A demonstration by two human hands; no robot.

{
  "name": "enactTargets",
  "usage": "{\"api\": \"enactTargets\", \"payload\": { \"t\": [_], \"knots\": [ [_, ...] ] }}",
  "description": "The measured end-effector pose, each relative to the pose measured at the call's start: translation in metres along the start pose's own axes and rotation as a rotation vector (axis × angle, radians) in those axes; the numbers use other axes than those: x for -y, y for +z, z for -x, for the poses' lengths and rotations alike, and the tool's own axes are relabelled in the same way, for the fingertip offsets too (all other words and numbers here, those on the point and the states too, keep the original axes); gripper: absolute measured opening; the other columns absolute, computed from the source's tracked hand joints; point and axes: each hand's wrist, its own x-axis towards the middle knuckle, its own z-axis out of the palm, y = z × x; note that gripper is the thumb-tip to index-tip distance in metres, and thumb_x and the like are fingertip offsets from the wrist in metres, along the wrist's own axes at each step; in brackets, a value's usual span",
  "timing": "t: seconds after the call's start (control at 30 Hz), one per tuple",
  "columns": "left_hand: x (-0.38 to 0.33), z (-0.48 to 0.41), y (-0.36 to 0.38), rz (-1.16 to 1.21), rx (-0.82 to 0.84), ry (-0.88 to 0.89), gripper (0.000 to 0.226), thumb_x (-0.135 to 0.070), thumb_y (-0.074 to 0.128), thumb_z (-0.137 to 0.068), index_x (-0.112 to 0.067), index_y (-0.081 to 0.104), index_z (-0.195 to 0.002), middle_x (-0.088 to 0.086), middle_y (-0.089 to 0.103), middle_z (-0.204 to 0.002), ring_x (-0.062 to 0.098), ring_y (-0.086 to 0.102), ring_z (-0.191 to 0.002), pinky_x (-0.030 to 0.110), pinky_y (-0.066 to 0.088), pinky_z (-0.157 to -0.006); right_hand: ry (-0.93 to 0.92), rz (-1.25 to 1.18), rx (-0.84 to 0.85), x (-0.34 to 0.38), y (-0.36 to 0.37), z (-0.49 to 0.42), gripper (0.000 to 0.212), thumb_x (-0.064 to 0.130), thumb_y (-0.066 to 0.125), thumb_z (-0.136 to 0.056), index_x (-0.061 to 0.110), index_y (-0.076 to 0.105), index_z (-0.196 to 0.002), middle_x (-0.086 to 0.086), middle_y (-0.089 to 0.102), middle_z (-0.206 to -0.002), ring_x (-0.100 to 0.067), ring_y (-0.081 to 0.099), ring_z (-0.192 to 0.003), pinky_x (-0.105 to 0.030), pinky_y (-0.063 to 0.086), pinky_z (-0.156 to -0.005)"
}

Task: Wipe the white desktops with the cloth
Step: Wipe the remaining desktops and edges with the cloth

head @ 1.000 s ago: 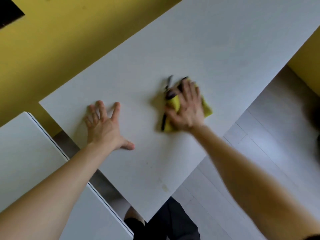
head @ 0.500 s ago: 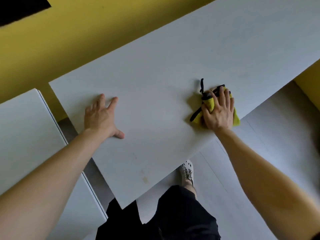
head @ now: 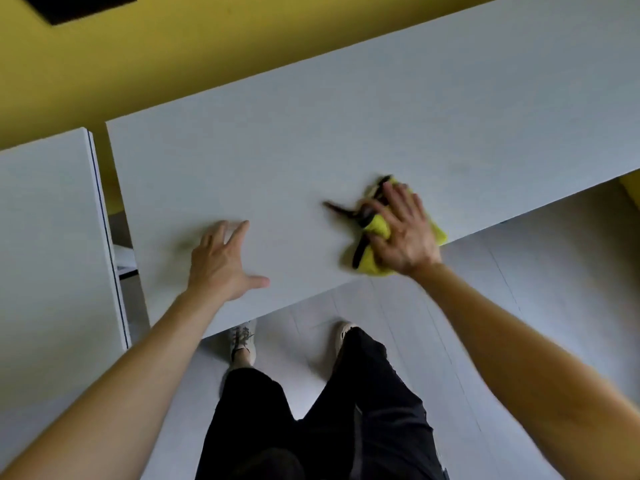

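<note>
The right hand (head: 403, 233) presses the yellow cloth (head: 375, 244) flat with spread fingers — the left hand (head: 221, 265) rests open on the white worktop (head: 346, 116).

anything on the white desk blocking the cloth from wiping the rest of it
Only the left hand, resting on the desktop left of the cloth near the front edge. Nothing else visible lies on that desktop; the right hand presses the cloth.

The yellow cloth (head: 369, 265), half hidden beneath the right hand (head: 403, 233), is smeared by blur; the worktop (head: 311, 150) runs out of frame at right, a second worktop (head: 45, 220) at left.
</note>
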Motion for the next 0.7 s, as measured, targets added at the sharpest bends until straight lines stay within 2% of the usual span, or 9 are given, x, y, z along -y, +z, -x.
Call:
{"api": "enactTargets", "payload": {
  "t": [0.07,0.17,0.23,0.33,0.47,0.53,0.57,0.7],
  "knots": [
    [-0.021,0.004,0.002,0.010,0.024,-0.008,0.144,-0.073,0.093,-0.062,-0.040,0.009,-0.173,0.011,0.007,-0.180,0.035,0.016,-0.164,0.048,0.028,-0.129,0.188,0.006,0.012,-0.046,-0.016,-0.002,0.072,0.061,0.046,-0.095,0.036,0.044,-0.162,-0.009,0.020,-0.179,-0.032,0.010,-0.167,-0.061,0.012,-0.132],
    [-0.034,0.007,0.004,-0.005,0.051,-0.063,0.143,-0.070,0.095,-0.064,-0.041,0.006,-0.172,0.012,-0.005,-0.180,0.037,0.011,-0.165,0.048,0.029,-0.130,0.330,0.025,-0.007,-0.002,-0.011,-0.009,0.077,0.068,0.045,-0.092,0.036,0.043,-0.161,-0.016,0.018,-0.179,-0.035,0.006,-0.167,-0.064,0.001,-0.133],
    [-0.033,0.005,0.006,-0.013,0.050,-0.081,0.142,-0.069,0.095,-0.064,-0.042,0.008,-0.172,0.012,-0.006,-0.180,0.036,0.012,-0.165,0.048,0.030,-0.129,0.183,0.000,0.007,0.059,0.002,-0.005,0.079,0.081,0.038,-0.097,0.038,0.040,-0.163,-0.018,0.015,-0.179,-0.035,-0.001,-0.168,-0.062,-0.007,-0.132],
    [-0.036,0.003,0.000,-0.049,0.061,-0.076,0.139,-0.069,0.097,-0.059,-0.043,0.016,-0.169,0.013,0.006,-0.178,0.038,0.020,-0.161,0.050,0.038,-0.124,-0.126,-0.009,0.090,0.123,0.019,0.009,0.075,0.081,0.029,-0.104,0.038,0.040,-0.164,-0.015,0.012,-0.180,-0.032,-0.007,-0.168,-0.064,0.002,-0.132],
    [-0.054,-0.011,-0.023,-0.158,0.104,-0.082,0.110,-0.063,0.096,-0.065,-0.033,0.038,-0.154,0.009,0.037,-0.152,0.034,0.044,-0.141,0.047,0.053,-0.104,-0.250,-0.050,0.064,0.090,0.022,0.006,0.066,0.069,0.036,-0.109,0.034,0.041,-0.166,-0.009,0.016,-0.180,-0.029,0.003,-0.168,-0.059,0.010,-0.133],
    [-0.068,-0.027,-0.039,-0.199,0.082,-0.023,0.101,-0.064,0.094,-0.066,-0.028,0.046,-0.147,0.004,0.042,-0.143,0.030,0.050,-0.133,0.045,0.053,-0.101,-0.170,-0.046,0.026,0.035,0.012,0.000,0.064,0.065,0.041,-0.110,0.034,0.042,-0.165,-0.008,0.020,-0.179,-0.028,0.008,-0.168,-0.059,0.014,-0.133],
    [-0.076,-0.038,-0.046,-0.205,0.073,0.016,0.102,-0.065,0.094,-0.066,-0.028,0.047,-0.148,0.003,0.041,-0.145,0.029,0.049,-0.135,0.044,0.052,-0.103,-0.090,-0.033,-0.012,0.002,0.004,-0.005,0.063,0.065,0.042,-0.109,0.035,0.043,-0.165,-0.007,0.021,-0.179,-0.027,0.009,-0.168,-0.060,0.016,-0.132],
    [-0.112,-0.084,-0.071,-0.211,0.082,0.119,0.126,-0.063,0.095,-0.064,-0.033,0.027,-0.165,0.004,0.028,-0.163,0.030,0.034,-0.152,0.047,0.045,-0.116,0.358,0.011,-0.088,-0.101,-0.026,-0.019,0.064,0.067,0.039,-0.107,0.038,0.041,-0.164,-0.004,0.018,-0.180,-0.025,0.006,-0.168,-0.059,0.012,-0.133]
  ]
}}
